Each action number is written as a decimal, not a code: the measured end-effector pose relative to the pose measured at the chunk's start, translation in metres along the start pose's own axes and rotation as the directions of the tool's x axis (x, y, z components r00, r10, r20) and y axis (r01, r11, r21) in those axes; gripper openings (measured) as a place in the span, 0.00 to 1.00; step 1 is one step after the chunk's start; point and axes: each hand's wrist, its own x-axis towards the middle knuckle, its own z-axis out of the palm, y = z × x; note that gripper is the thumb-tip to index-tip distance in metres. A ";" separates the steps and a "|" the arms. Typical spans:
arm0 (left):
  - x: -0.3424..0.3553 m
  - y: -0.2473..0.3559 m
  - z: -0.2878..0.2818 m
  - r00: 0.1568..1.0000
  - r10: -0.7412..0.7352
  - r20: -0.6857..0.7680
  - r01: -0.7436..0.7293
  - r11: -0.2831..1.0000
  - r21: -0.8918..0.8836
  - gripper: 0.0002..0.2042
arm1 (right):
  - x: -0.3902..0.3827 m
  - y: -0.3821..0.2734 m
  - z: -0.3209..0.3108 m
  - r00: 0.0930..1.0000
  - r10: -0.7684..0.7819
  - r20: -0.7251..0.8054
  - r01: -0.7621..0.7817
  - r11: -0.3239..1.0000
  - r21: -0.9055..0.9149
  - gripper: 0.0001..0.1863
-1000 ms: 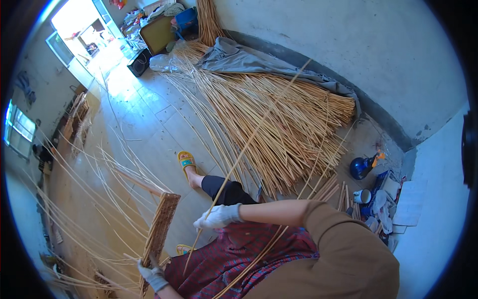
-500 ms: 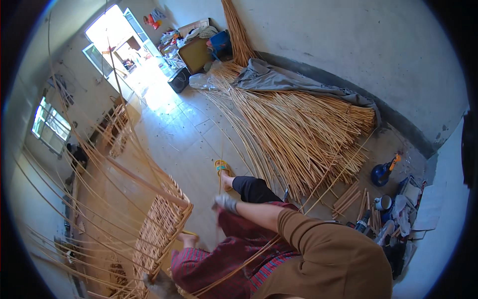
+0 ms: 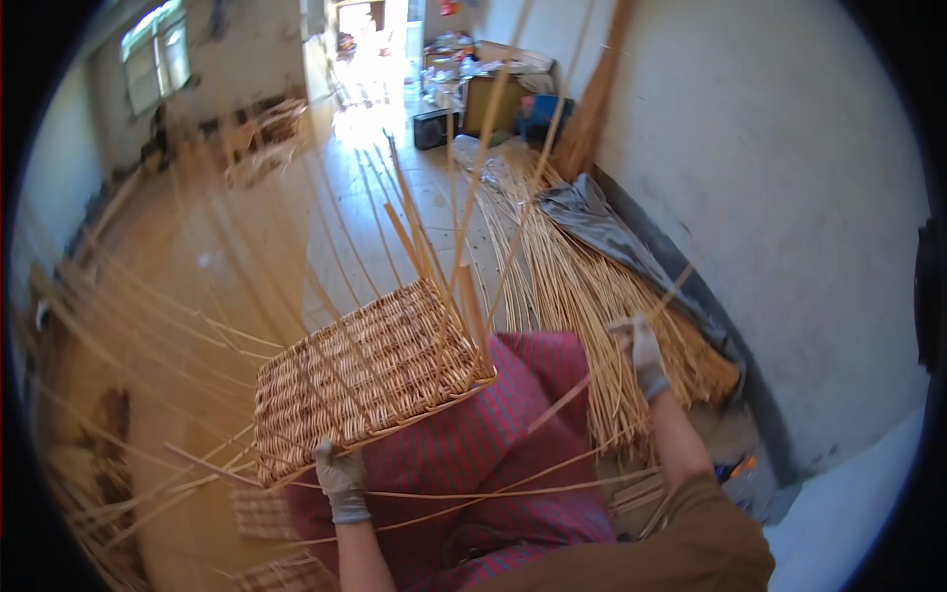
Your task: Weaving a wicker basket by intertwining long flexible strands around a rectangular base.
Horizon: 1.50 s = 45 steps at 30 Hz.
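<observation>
A woven wicker panel (image 3: 370, 370) with long upright rods standing from its edges rests tilted over my lap, on a maroon striped cloth (image 3: 533, 365). My left hand (image 3: 342, 483), in a pale glove, is closed on the panel's near edge. Out to the right, my gloved right hand (image 3: 643, 357) is closed around a thin wicker rod (image 3: 676, 286), which slants through its fingers; motion smears the fingers a little. Two long loose rods (image 3: 513, 491) cross my lap below the panel.
A large pile of wicker rods (image 3: 562, 286) lies to the right, partly under a grey cloth (image 3: 617, 232). More woven pieces (image 3: 266, 513) are on the floor at lower left. A black box (image 3: 432, 129) stands near the bright doorway. The panel's rods spread widely leftward.
My view has turned, and the panel now lies across my lap, more to the middle. My right hand has swung from in front of me out to the right.
</observation>
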 end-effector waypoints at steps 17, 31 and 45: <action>0.011 -0.063 0.024 0.599 0.097 -0.795 0.460 0.772 0.440 0.13 | -0.109 -0.086 0.230 0.606 0.012 0.795 -0.235 0.958 0.165 0.14; -0.119 -0.051 0.180 0.848 -0.355 -0.393 -0.082 -0.822 0.564 0.25 | -0.164 -0.058 0.236 0.738 -0.286 0.611 0.235 0.958 0.165 0.12; -0.115 0.010 0.153 0.913 -0.407 0.034 -0.349 -0.735 0.581 0.13 | -0.176 -0.057 0.240 0.738 -0.238 0.632 0.155 0.970 0.185 0.13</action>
